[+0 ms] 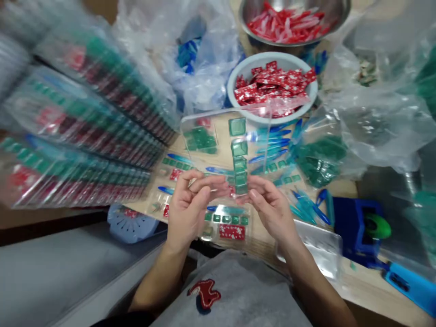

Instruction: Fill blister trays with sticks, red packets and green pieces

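A clear plastic blister tray (pixel 223 131), tilted up over the table, is held between my two hands. A column of green square pieces (pixel 239 147) shows along its right part. My left hand (pixel 192 202) pinches the near edge with thumb and fingers. At the same edge, by the lowest green square, my right hand (pixel 267 202) grips with bent fingers. Below the hands lies a filled clear pack (pixel 226 222) with green squares, a red patterned packet (pixel 232 231) and a blue pen-like tool. More green squares (pixel 200 139) show blurred through the tray's left part.
Tall rows of filled packs (pixel 85 122) stand at the left. Behind the tray are a pale basin (pixel 232 86) of red packets and a metal bowl (pixel 296 43) of red-pink pieces. Blue pen-like tools (pixel 272 145) lie at right, near plastic bags (pixel 378 118) and a blue tape dispenser (pixel 354 231).
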A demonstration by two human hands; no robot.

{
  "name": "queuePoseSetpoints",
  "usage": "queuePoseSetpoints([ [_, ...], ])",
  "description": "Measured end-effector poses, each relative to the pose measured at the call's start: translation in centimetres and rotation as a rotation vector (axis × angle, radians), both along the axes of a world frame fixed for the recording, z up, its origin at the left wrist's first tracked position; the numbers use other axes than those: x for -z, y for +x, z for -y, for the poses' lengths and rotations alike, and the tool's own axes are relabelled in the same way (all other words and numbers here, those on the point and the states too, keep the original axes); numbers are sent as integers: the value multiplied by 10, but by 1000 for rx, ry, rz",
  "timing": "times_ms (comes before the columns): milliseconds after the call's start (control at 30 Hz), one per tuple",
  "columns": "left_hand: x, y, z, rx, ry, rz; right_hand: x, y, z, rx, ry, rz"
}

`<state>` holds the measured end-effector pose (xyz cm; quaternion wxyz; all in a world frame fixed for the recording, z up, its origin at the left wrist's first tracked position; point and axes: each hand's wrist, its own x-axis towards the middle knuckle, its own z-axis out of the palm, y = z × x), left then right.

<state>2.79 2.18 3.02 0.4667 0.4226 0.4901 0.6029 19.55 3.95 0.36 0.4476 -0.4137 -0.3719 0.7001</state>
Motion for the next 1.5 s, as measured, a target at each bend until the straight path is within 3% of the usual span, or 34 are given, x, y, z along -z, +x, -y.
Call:
queuePoseSetpoints([
  [133, 4, -33, 9, -58, 20, 12, -5, -11, 2, -128, 48, 100],
  [300, 5, -76, 15, -229, 33, 34, -11, -24, 1, -370, 61, 222],
  [400, 14, -97, 30, -348, 10, -27, -11, -39, -2, -424, 47, 229],
  [533, 46, -123, 66, -548, -134, -116, 9, -69, -4, -431, 80, 261],
  [667, 86, -147, 92, -682, -391, -303, 41, -102, -1, -624, 199, 495],
  [767, 105, -159, 92, -697, -443, -400, 55, -120, -1, -680, 291, 686],
  [867, 112, -166, 82, -698, -469, -520, 57, -131, -3, -659, 331, 801],
  [1100, 116, -168, 75, -594, -542, -669, 54, -141, 0, -685, 362, 963],
  [1200, 110, -174, 80, -523, -602, -659, 54, -147, 6, -685, 359, 961],
  [1367, 79, -174, 100, -441, -670, -644, 43, -140, 21, -592, 373, 910],
  [1500, 49, -145, 119, -414, -707, -572, 22, -95, 43, -423, 319, 753],
])
